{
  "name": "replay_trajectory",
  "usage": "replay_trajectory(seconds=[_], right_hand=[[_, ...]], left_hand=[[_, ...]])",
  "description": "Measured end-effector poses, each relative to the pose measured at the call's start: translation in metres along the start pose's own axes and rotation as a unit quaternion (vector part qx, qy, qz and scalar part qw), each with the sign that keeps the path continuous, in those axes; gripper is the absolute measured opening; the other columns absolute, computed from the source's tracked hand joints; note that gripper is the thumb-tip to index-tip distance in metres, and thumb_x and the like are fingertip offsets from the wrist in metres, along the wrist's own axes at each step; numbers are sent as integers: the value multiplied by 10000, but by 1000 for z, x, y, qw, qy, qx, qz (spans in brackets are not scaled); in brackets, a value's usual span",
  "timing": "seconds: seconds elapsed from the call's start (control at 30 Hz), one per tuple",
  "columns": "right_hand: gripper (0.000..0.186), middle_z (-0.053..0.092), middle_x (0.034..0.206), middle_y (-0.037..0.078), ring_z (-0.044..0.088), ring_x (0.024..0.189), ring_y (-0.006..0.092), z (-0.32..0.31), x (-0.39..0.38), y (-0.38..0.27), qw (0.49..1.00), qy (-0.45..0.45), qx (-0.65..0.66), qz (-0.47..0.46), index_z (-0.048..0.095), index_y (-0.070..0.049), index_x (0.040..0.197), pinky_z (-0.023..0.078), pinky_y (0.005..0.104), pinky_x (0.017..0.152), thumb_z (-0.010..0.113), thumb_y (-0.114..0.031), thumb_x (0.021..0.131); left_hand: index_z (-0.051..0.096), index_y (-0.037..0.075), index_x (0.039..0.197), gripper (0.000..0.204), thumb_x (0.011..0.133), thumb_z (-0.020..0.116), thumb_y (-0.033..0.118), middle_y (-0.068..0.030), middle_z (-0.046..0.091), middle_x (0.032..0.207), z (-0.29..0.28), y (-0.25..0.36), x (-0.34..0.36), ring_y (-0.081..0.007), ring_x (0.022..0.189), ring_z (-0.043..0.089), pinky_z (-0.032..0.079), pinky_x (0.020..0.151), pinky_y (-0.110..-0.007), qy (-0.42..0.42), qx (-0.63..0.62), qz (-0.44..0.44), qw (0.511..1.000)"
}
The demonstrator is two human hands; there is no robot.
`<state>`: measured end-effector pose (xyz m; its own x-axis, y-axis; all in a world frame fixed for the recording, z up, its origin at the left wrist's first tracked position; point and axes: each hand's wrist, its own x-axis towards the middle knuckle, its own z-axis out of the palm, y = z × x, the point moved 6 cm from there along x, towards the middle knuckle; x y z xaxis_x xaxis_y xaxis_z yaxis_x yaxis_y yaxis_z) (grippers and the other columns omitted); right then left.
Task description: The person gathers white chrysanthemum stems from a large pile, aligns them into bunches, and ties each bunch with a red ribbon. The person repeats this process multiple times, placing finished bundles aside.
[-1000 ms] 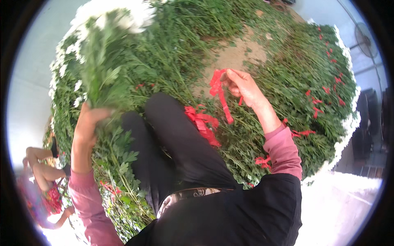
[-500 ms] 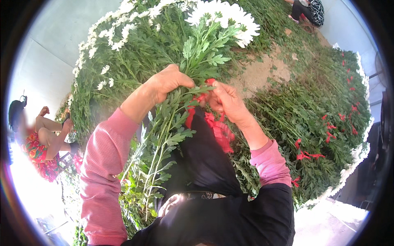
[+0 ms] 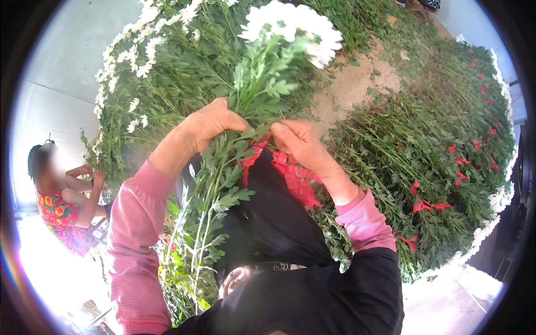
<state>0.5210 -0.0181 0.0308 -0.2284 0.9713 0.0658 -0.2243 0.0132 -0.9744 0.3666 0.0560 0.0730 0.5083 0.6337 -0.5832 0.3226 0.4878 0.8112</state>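
Observation:
My left hand [image 3: 209, 125] is closed around the stems of a bunch of white chrysanthemums [image 3: 293, 30]. The flower heads point away from me, and the leafy stem ends [image 3: 206, 195] hang down toward my lap. Just right of it, my right hand [image 3: 301, 142] pinches at the stems with thumb and fingers, on a red ribbon [image 3: 255, 156] whose end is mostly hidden by the fingers. More red strips [image 3: 298, 181] lie over my dark-clothed leg below the right hand.
Loose white chrysanthemums [image 3: 178, 78] are heaped ahead and left. On the right lies a large pile of bunches [image 3: 413, 151], several tied with red ribbon [image 3: 427, 206]. Bare ground [image 3: 357, 89] shows between them. Another person [image 3: 61, 206] sits at the far left, handling stems.
Both hands and the bunch have shifted slightly left, and the flower heads are blurred by motion. The right hand has moved closer against the stems. The person at left has turned and sits more upright.

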Motion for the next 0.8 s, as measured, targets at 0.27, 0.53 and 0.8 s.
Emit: replay_trajectory(seconds=[0.27,0.53,0.8], right_hand=[[168,576,715,103,597,623,266,16,-5,-19,930,31,-280,-236,630,-1,905,476,375,542,683,-158,929],[162,646,839,120,643,677,247,-6,-8,-7,885,155,-318,-302,639,6,930,495,346,590,592,-139,983],[343,687,947,220,653,910,409,-218,-84,186,797,227,-545,128,689,-32,999,510,508,801,488,-309,1018]], left_hand=[[685,-97,931,313,630,734,-28,-97,677,777,-14,4,13,-164,616,633,527,563,-324,5,68,12,998],[662,-41,1155,452,705,625,-56,-97,709,945,-13,-11,12,-171,729,667,558,626,-319,-16,70,-28,997],[576,-42,1292,547,746,598,-60,-124,701,1099,-105,41,-62,-169,821,680,574,714,-318,156,9,53,986]])
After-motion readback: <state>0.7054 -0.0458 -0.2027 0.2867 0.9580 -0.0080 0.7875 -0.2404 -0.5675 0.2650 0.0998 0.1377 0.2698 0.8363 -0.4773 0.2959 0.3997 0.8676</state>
